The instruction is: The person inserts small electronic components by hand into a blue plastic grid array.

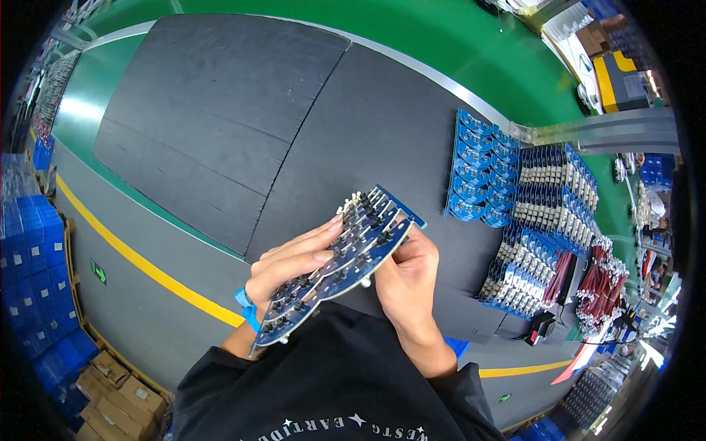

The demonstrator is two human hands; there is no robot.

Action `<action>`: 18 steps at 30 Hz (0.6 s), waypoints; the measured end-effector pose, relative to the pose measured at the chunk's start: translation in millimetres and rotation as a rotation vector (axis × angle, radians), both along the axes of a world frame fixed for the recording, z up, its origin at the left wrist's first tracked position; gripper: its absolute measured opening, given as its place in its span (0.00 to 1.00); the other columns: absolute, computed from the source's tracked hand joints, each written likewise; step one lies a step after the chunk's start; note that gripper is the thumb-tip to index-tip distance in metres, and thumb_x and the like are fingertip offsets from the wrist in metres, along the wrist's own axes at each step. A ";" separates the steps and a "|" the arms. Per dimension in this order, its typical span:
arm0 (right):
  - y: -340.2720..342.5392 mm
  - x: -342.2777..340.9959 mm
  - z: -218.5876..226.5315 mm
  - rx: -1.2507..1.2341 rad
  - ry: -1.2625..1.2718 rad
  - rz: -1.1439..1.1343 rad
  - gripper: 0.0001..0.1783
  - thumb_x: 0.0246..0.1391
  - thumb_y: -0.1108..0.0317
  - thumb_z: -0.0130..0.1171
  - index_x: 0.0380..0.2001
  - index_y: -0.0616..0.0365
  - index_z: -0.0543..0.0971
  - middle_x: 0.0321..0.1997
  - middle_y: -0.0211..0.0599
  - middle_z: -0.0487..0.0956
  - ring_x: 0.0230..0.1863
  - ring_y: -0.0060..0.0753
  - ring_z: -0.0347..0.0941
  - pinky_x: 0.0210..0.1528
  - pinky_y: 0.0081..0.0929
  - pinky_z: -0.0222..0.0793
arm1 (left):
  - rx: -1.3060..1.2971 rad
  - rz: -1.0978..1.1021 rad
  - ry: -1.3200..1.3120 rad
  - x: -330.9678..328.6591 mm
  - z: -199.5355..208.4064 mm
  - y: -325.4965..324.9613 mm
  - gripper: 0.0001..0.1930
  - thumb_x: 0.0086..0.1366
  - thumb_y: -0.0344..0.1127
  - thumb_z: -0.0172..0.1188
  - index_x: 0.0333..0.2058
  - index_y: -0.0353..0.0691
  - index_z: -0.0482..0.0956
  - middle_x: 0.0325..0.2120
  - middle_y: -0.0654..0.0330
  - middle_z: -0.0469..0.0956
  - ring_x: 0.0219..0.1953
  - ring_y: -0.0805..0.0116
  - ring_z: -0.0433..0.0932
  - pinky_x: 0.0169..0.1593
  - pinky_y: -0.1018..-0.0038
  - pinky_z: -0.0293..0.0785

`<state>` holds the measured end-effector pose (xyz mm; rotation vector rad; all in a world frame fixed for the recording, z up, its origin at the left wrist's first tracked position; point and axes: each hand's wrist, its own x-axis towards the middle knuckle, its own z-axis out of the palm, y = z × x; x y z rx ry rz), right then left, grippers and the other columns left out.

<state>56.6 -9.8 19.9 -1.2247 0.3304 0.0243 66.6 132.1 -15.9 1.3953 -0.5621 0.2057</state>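
Observation:
A blue circuit board panel with scalloped edges, black parts and white connectors is tilted in front of my chest, above the black mat. My left hand grips its left side, fingers lying over the component face; a blue band circles that wrist. At the panel's upper right end, my right hand is closed on the edge, with the thumb near the top corner and some fingers hidden behind the board. Whether it is one panel or several held together is hard to tell.
Black mats cover the table. On its right side lie a flat blue board panel, stacked board panels, another stack and bundled red wires. A metal post rises at the right edge. Cardboard boxes stand lower left.

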 end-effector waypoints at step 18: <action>-14.3 -7.1 -20.0 -0.173 0.169 0.052 0.06 0.52 0.74 0.55 0.31 0.68 0.74 0.23 0.35 0.77 0.23 0.19 0.72 0.26 0.14 0.68 | -0.113 0.673 0.240 -18.4 -7.3 0.4 0.16 0.50 0.18 0.60 0.38 0.27 0.68 0.34 0.52 0.75 0.36 0.68 0.75 0.40 0.73 0.72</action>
